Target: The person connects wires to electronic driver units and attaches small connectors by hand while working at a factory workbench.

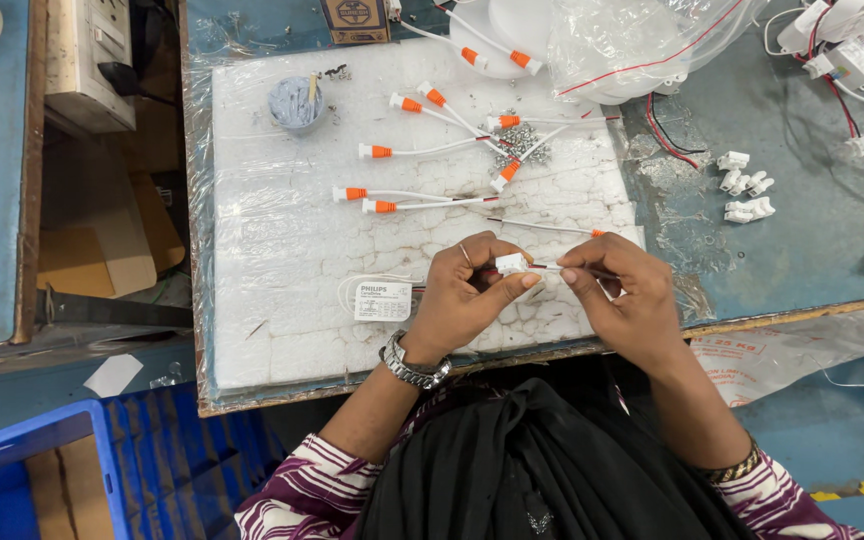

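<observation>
Small white plastic connector block (510, 264) pinched in left hand (462, 295) | right hand (617, 290) grips thin white wire (550, 267), just beside block | advice: brace block, feed wire straight.

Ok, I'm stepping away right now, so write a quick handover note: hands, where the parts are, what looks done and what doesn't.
Left hand: pinches a small white plastic connector block at the fingertips.
Right hand: grips the thin wire running into that block.
Parts: white leads with orange end caps lie on the white foam board, beside a pile of small metal screws. Loose white plastic clips sit on the blue table to the right. A white rectangular driver box rests near the left wrist.
Done: cannot tell whether the wire is seated.
Left: the leads on the board have no blocks fitted.
</observation>
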